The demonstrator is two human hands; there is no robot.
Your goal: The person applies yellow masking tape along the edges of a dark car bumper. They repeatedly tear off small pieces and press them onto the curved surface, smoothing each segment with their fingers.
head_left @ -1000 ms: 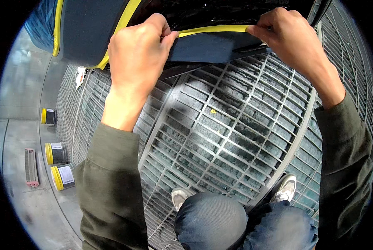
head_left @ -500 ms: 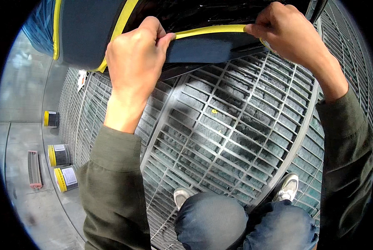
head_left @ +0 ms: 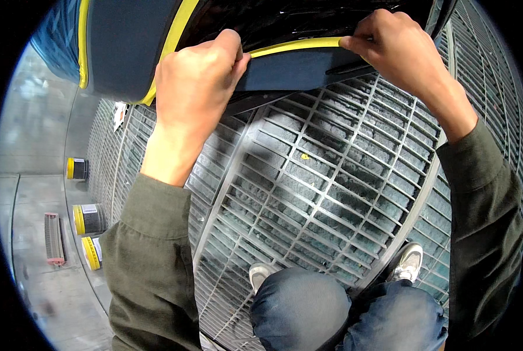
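Observation:
A strip of yellow masking tape [head_left: 293, 44] spans between my two hands along the upper edge of a dark blue-grey panel [head_left: 296, 75]. My left hand [head_left: 194, 82] pinches its left end between thumb and bent forefinger. Further right, my right hand [head_left: 399, 50] is closed on the other end, its fingertips partly hidden. Above the strip lies a glossy black surface [head_left: 308, 23], like wrinkled sheeting. Left of my left hand, a broader dark panel [head_left: 124, 52] has yellow tape down both sides, with blue film [head_left: 57, 41] beyond it.
Beneath me is a metal floor grating [head_left: 314, 193] over a rough grey layer, with a yellow scrap [head_left: 305, 157] showing. Several yellow-lidded tubs [head_left: 90, 219] and a long ridged block [head_left: 54, 238] stand on the smooth floor at left. My knees [head_left: 301, 310] are bent below.
My hands and the panel sit slightly lower in the picture, and the tape between them looks narrower. A rounded edge below my right hand no longer shows. Both hands still grip the tape.

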